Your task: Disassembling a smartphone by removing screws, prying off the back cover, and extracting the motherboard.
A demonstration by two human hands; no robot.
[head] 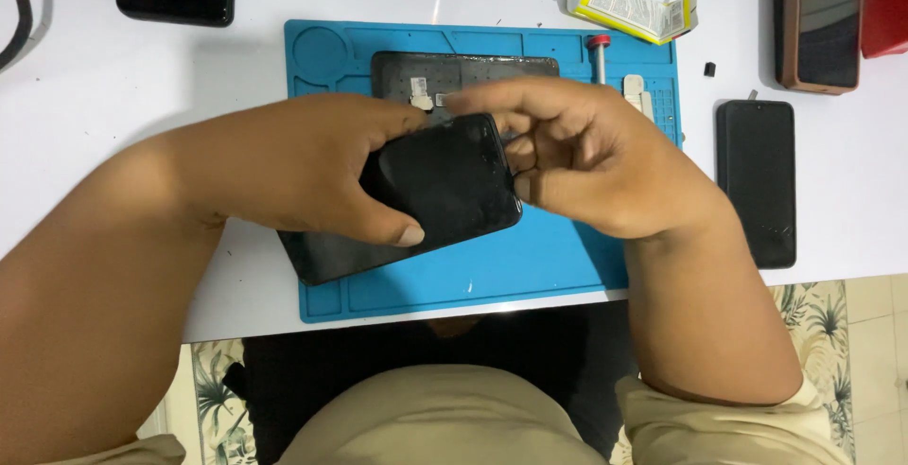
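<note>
1. At centre frame, over the blue mat [530, 266] — black phone [440, 186], held tilted above it.
2. Left hand [293, 162] — closed around the phone's left side.
3. Right hand [577, 148] — fingertips pinching its right edge.
4. Risk: cracked glass may splinter if flexed.

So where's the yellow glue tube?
In the head view the yellow glue tube lies at the top of the white table, just past the far right corner of the blue mat, beyond the person's right hand.
</note>
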